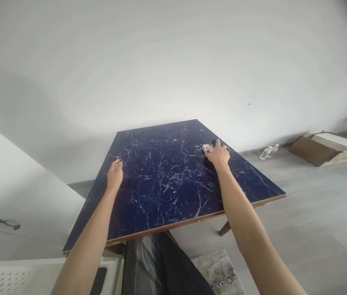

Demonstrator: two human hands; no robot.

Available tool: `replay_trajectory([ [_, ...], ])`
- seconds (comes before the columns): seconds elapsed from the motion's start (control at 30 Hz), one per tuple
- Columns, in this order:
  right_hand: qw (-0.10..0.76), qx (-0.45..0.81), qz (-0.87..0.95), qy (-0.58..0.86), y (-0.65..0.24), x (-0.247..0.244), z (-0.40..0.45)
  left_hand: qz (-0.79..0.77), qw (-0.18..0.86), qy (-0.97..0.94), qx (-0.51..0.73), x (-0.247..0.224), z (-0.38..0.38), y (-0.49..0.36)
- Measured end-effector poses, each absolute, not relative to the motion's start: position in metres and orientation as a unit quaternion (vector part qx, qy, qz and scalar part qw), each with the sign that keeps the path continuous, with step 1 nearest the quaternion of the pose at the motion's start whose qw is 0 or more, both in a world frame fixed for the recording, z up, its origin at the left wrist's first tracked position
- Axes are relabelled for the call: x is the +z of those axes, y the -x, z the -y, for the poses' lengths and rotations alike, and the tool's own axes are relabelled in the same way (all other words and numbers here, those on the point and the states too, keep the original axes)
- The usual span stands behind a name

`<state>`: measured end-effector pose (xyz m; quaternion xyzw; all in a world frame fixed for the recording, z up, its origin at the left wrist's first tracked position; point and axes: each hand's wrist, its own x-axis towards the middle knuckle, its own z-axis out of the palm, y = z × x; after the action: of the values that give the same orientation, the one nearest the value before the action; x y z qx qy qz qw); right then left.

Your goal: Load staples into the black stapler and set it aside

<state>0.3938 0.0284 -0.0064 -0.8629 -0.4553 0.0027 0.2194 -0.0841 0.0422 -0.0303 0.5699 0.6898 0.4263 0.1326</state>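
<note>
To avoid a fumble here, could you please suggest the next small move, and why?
Probably firm the right hand around the small red-and-white box: its thumb is right at the box, while nothing shows in the left hand.

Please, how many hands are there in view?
2. The left hand is over the left part of the dark blue tabletop; the right hand is farther right, at a small red-and-white pack. No other hand shows.

The blue tabletop [161, 176] lies open between the hands, white wall [167, 61] behind.
</note>
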Motion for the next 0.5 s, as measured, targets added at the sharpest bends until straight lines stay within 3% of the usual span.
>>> replay_trajectory([
  [0.23,0.209,0.013,0.556,0.804,-0.351,-0.004,-0.03,-0.67,0.125,-0.597,0.423,-0.026,-0.039,0.071],
  [0.5,0.204,0.07,0.671,0.709,-0.193,0.002,-0.04,-0.677,0.145,-0.576,0.435,-0.026,-0.041,0.069],
])
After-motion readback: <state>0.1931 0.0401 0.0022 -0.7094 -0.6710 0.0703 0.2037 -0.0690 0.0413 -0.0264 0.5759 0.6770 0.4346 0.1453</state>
